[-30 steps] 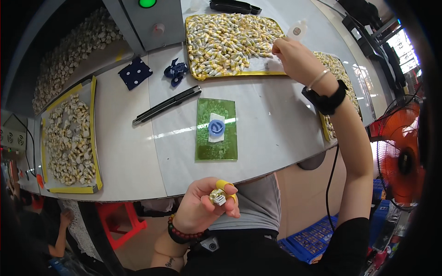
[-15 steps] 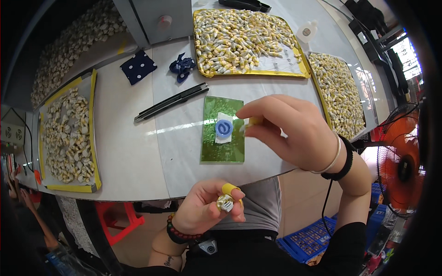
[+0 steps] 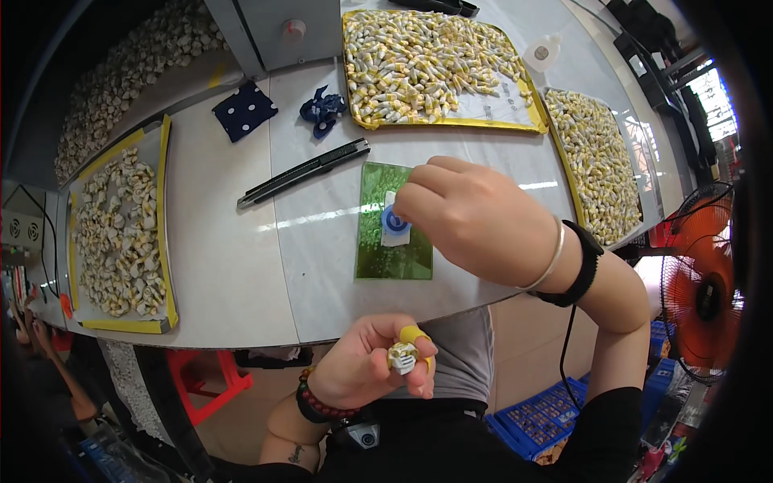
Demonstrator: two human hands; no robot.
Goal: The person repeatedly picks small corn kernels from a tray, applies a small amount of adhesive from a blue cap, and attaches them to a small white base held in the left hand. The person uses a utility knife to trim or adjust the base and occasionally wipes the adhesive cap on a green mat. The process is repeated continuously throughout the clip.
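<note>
My left hand (image 3: 350, 362) is closed below the table edge, pinching a small white-and-yellow piece with a ribbed face (image 3: 402, 361). A yellow finger cover (image 3: 413, 333) shows on that hand. Over the table, my right hand (image 3: 483, 217) is bent with its fingertips down at a small round blue dish (image 3: 393, 223). What those fingers hold is hidden behind the hand. The dish rests on a white pad (image 3: 395, 239), which lies on a green rectangular plate (image 3: 394, 268).
Trays of small white-and-yellow pieces stand at the back (image 3: 447, 125), the right (image 3: 573, 185) and the left (image 3: 169, 266). Left of the plate lies a black utility knife (image 3: 306, 171). Behind it are a dotted cloth (image 3: 245, 111), a crumpled cloth (image 3: 324, 110) and a white bottle (image 3: 543, 53).
My right hand has moved left and turned down onto the blue dish. The small yellowish piece earlier visible in its pinch is now hidden. My left hand keeps its hold.
</note>
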